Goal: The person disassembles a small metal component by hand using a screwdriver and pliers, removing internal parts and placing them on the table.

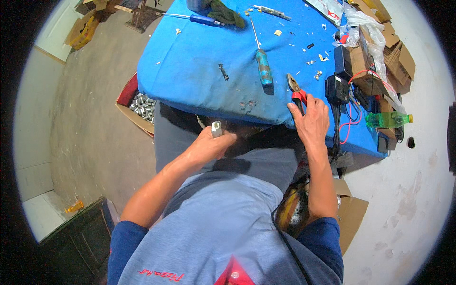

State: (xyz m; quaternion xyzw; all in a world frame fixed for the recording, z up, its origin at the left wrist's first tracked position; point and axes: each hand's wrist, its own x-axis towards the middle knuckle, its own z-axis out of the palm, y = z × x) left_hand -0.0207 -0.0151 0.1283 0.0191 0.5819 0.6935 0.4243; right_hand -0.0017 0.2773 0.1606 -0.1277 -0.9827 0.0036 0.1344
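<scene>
My left hand [209,144] is closed around a small pale, block-shaped piece [216,128], held upright over my lap just short of the table's near edge. Its top end shows a darker opening; the rest is hidden in my fist. At the table's right front, my right hand [312,119] is closed on the red handles of combination pliers [295,88]. Their jaws point away from me and lie over the blue cloth [190,61]. To the left of the pliers lies a screwdriver with a worn teal handle [263,69]. A small black strip [223,71] rests farther left.
Beyond lie a blue-handled screwdriver [205,20], a dark green glove [228,14] and a pen-like tool [273,12]. Black adapters with cables [337,89] and a green bottle [387,119] crowd the right side. A box of metal cylinders [142,108] stands left below the table.
</scene>
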